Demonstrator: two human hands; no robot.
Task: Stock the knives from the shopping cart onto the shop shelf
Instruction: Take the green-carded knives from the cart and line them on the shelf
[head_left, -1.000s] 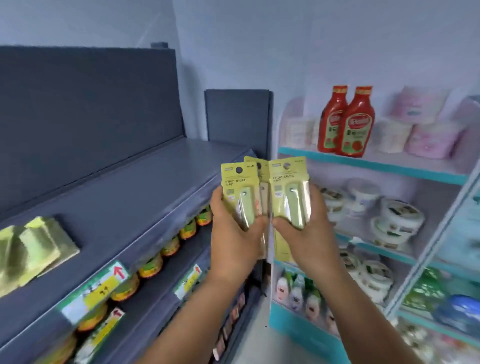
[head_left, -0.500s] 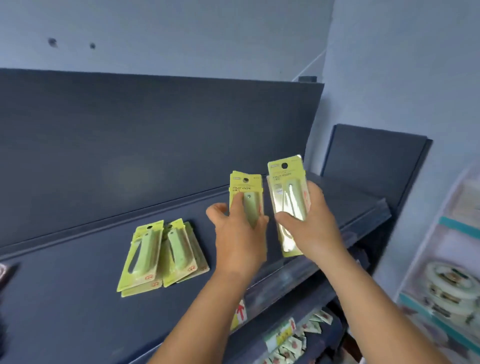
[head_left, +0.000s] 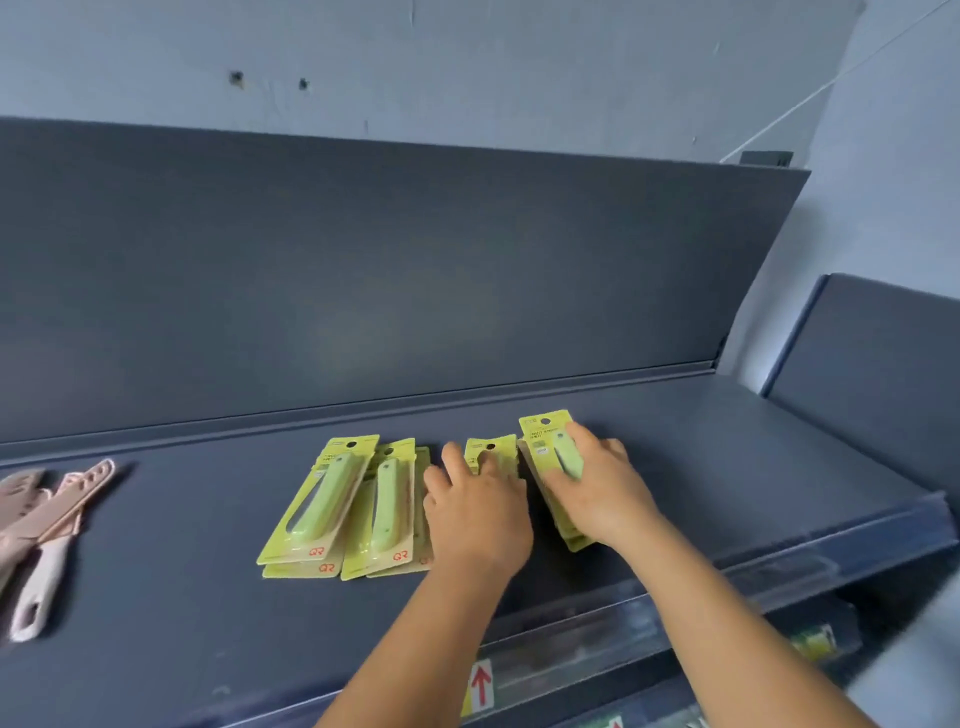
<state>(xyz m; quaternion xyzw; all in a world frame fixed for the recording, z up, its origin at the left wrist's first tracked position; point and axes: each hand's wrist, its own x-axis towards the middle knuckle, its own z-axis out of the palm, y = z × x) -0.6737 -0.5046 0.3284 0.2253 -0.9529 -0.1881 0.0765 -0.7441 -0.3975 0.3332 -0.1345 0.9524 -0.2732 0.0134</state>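
Now both hands set green knife packs on the shelf (head_left: 727, 441): left hand (head_left: 475, 512) presses one pack (head_left: 491, 451) flat, right hand (head_left: 597, 493) grips another pack (head_left: 545, 434); align them beside the laid packs (head_left: 337, 509), edges parallel.

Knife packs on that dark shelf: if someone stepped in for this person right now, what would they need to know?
Left hand: lies over a yellow-green carded knife pack on the dark grey shelf; grip unclear.
Right hand: holds another stack of green packs down on the shelf.
Done: two stacks of green packs lie left of the hands; pink loose knives at far left.
Left: release and straighten both packs. Cart out of sight.
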